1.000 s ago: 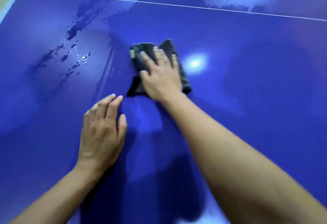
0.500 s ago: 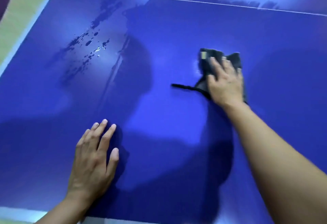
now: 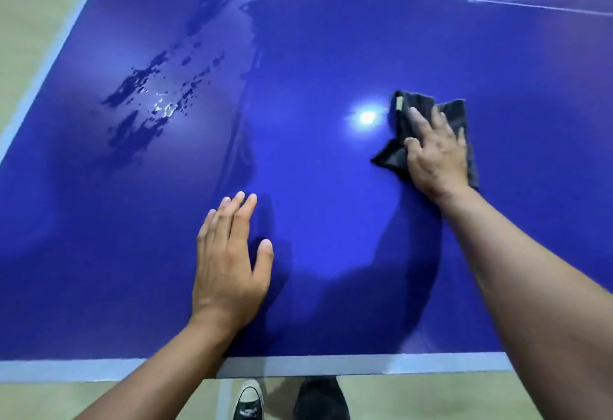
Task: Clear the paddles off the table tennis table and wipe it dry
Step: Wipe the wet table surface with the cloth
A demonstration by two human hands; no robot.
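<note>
With no paddles in view on the bench [image 3: 99,253], I pressed my right grip [image 3: 434,154], flat and released, on the dark cloth [image 3: 391,154] at 2 o'clock, my left grip [image 3: 229,263] lying open at 6, while droplets [image 3: 149,101] at 10 and 12 o'clock awaited wiping.

The right hand [image 3: 434,157] is sweeping the dark cloth [image 3: 413,107] rightward across the blue surface [image 3: 315,54], away from the left hand [image 3: 229,263], and the two are now well apart. The cloth is now lying right of the bright glare spot [image 3: 366,117], not left of it. The surface's near edge and a shoe [image 3: 248,401] are coming into view.
</note>
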